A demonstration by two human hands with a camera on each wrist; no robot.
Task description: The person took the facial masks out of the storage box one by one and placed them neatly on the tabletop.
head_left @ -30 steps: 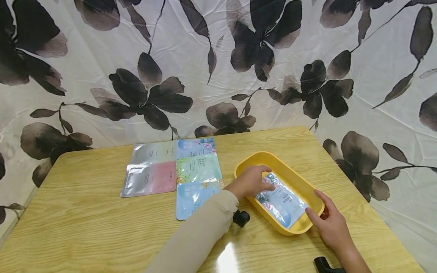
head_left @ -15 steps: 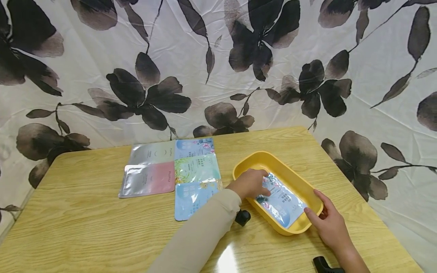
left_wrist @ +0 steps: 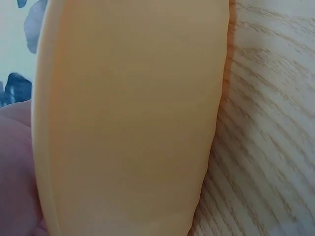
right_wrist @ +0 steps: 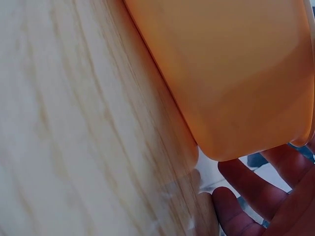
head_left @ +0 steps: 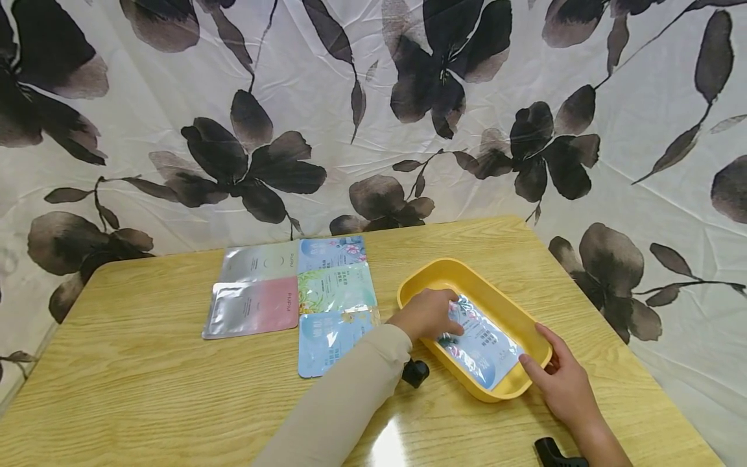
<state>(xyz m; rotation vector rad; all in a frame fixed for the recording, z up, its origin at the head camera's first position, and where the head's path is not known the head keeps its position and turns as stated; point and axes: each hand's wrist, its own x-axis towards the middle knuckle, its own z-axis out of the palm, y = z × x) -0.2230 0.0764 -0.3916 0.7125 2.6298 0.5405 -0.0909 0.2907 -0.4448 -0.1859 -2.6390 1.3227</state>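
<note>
A yellow plastic tray (head_left: 467, 264) stands slantwise on the table in the head view. In it lies a glossy light-blue sheet mask packet (head_left: 487, 347) with flower print. My left hand (head_left: 425, 314) reaches over the tray's left rim, thumb and index finger apart on the packet's far end; its other fingertips are hidden. My right hand (head_left: 565, 383) holds the tray's near right corner, thumb at the inner side, fingers outside. The right wrist view shows its fingers (right_wrist: 253, 189) against the tray's outer wall (right_wrist: 236, 73). The tray wall (left_wrist: 133, 118) fills most of the left wrist view.
Left of the tray, flat packets lie in two columns: silver-green (head_left: 259, 261), silver-pink (head_left: 251, 307), blue floral (head_left: 331, 253), green (head_left: 338, 288) and light blue (head_left: 327, 344), the last partly behind the left sleeve (head_left: 344, 395). A flowered cloth (head_left: 362, 110) hangs behind the table (head_left: 146, 363).
My left hand has lowered slightly onto the packet, its thumb shifting a little left and down. The packet, the tray and my right hand's hold stay as they were.
</note>
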